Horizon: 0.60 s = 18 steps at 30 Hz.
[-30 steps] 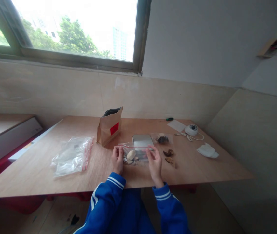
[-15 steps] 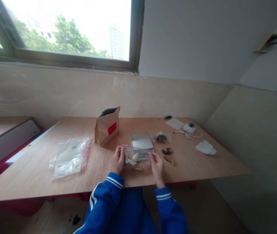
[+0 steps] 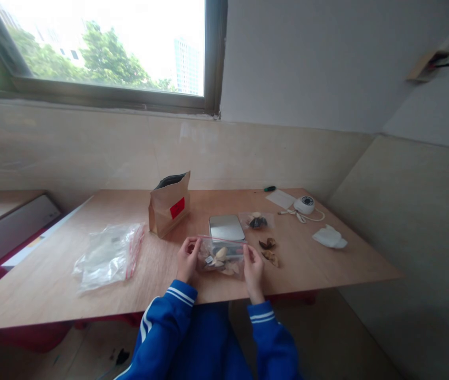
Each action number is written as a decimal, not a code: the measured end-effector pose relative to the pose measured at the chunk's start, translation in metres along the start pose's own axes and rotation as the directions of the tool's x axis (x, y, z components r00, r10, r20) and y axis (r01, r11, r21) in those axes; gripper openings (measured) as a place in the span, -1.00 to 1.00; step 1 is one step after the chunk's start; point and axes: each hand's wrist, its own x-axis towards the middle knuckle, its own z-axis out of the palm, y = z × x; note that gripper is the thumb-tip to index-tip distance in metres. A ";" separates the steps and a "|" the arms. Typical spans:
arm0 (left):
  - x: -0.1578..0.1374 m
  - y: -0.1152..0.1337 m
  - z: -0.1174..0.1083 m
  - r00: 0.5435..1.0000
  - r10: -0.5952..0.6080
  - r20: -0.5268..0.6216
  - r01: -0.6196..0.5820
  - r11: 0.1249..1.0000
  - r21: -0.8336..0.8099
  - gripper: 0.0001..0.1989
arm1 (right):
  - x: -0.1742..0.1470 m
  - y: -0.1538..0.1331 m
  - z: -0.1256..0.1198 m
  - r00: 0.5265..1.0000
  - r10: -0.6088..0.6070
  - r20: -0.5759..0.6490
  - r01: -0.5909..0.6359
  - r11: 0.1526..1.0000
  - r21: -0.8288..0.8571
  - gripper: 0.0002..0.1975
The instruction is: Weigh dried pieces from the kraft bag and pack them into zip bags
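A clear zip bag [image 3: 232, 268] with a red seal line holds pale, dried-looking pieces and a small white packet. My left hand [image 3: 188, 259] pinches its upper left corner, and my right hand [image 3: 253, 268] pinches the upper right corner, so the top edge is stretched between them. Just behind the bag lies a digital scale [image 3: 226, 228] with a silver plate, its front part seen through the plastic. To the right of the scale rests another clear bag [image 3: 258, 220] with pale and dark pieces in it. Brown dried pieces [image 3: 269, 257] lie on the bare wood near my right hand.
A brown paper pouch [image 3: 169, 208] with a red label stands open behind my left hand. Flat clear zip bags [image 3: 109, 256] are stacked at the left. Toward the right are a white dome camera [image 3: 304, 205] with its cable, a crumpled white tissue [image 3: 329, 237] and a green-handled screwdriver [image 3: 270, 189].
The whole view has shifted slightly. Both hands keep their hold on the bag's top corners, and its top edge looks a little straighter.
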 end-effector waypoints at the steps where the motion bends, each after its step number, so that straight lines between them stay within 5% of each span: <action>1: 0.001 -0.001 0.000 1.000 -0.001 0.005 0.001 1.000 0.001 -0.64 | 0.001 0.000 0.000 1.000 -0.012 -0.006 0.011 1.000 -0.011 -0.55; 18: 0.000 0.001 -0.001 0.999 0.004 0.045 -0.007 0.998 0.066 -0.63 | 0.014 -0.001 -0.006 0.994 -0.112 0.013 0.112 0.992 -0.055 -0.63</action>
